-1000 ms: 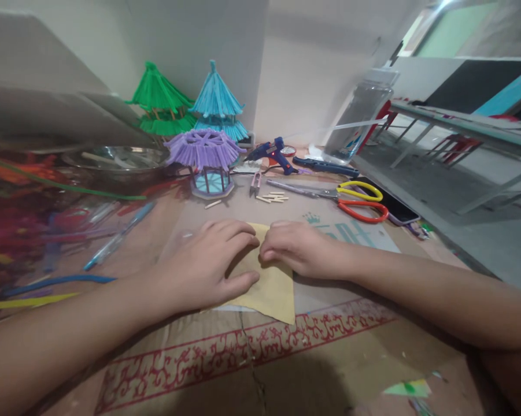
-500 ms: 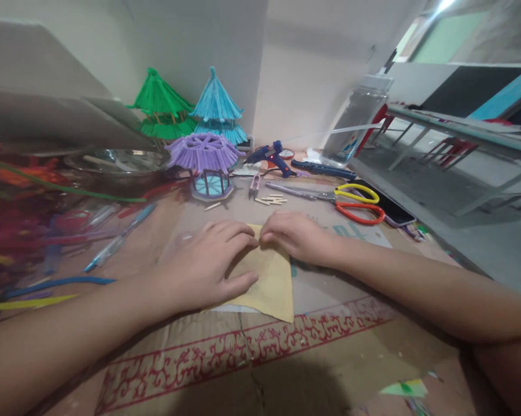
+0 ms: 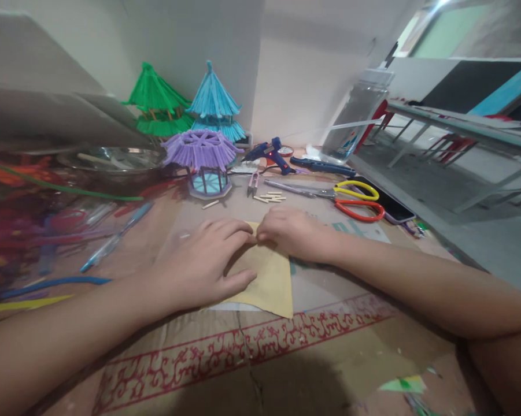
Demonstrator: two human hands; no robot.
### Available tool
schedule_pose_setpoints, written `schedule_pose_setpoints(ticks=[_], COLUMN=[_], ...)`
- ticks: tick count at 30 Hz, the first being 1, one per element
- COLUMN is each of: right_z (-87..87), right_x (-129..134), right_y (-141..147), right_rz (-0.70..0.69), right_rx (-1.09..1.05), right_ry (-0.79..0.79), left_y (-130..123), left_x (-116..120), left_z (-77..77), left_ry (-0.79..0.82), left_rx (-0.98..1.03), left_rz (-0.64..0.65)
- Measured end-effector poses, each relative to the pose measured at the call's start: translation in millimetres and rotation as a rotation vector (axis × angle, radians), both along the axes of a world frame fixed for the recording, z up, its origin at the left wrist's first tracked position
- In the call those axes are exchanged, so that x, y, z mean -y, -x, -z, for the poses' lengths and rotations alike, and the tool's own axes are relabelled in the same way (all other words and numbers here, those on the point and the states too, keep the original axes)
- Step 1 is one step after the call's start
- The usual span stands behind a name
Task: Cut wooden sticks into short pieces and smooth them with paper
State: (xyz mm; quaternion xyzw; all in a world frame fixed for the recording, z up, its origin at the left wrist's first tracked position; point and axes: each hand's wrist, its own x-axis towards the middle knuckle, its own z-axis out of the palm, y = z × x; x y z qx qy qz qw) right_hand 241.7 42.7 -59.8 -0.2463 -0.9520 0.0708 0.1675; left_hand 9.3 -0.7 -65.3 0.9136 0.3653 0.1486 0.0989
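A yellow sheet (image 3: 271, 283) lies on the cardboard-covered table. Across its left part rests my left hand (image 3: 212, 260), palm down, with thumb and fingers spread apart. At the sheet's top edge is my right hand (image 3: 290, 234), its fingers curled together and their tips touching those of my left hand; whether they pinch anything is hidden. Beyond the hands stands a small purple-roofed model (image 3: 203, 150). Several short sticks (image 3: 271, 197) and small snips (image 3: 252, 184) lie near it.
Scissors (image 3: 358, 201), a phone (image 3: 394, 205), a blue glue gun (image 3: 271, 155) and a plastic jar (image 3: 358, 115) are at back right. Green (image 3: 154, 92) and blue (image 3: 214, 95) models stand behind. A metal bowl (image 3: 113, 159) and blurred coloured stems are left.
The view has shifted slightly. Both hands stay nearly in place on the yellow sheet.
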Motion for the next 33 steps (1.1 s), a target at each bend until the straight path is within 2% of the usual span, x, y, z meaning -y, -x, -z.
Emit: schedule_pose_setpoints(ticks=[2, 5, 7, 11, 12, 15, 17, 20, 22, 24, 28, 31, 33], right_z=[0.0, -0.1, 0.0, -1.7, -2.5, -3.8, -2.7, -0.2, 0.1, -0.7, -0.7, 0.3, 0.1], right_x=[-1, 4, 4, 3, 5, 10, 7, -3, -5, -2, 2, -4, -4], right_y=[0, 1, 2, 2, 2, 2, 3, 2, 2, 2, 4, 4, 4], right_rz=[0.082, -0.114, -0.156, 0.042, 0.028, -0.173, -0.131, 0.011, 0.068, 0.051, -0.09, 0.099, 0.138], right_rx=[0.0, -0.052, -0.05, -0.019, -0.029, -0.048, -0.032, -0.015, -0.018, -0.045, -0.033, -0.006, -0.014], right_ry=[-0.015, 0.053, 0.039, -0.002, 0.019, 0.126, 0.1, -0.005, -0.011, 0.042, 0.121, 0.041, 0.047], left_y=[-1, -2, -2, -2, -2, -2, -1, 0, 1, 2, 3, 3, 3], left_x=[-1, -3, -3, -1, -1, -2, -4, -8, -10, -10, -10, -10, -10], left_z=[-0.1, -0.9, -1.5, -2.1, -1.9, -0.5, 1.2, 3.7, 4.7, 5.2, 5.6, 5.8, 5.8], left_ry=[0.008, 0.023, 0.019, 0.016, 0.018, 0.02, 0.003, -0.034, -0.038, -0.031, -0.03, -0.035, -0.034], left_rx=[-0.003, 0.003, 0.003, -0.002, 0.004, 0.015, 0.007, -0.006, -0.007, -0.001, 0.024, 0.019, 0.016], left_rz=[-0.006, -0.003, -0.002, -0.011, -0.013, -0.01, -0.016, -0.056, -0.07, -0.067, -0.048, -0.055, -0.058])
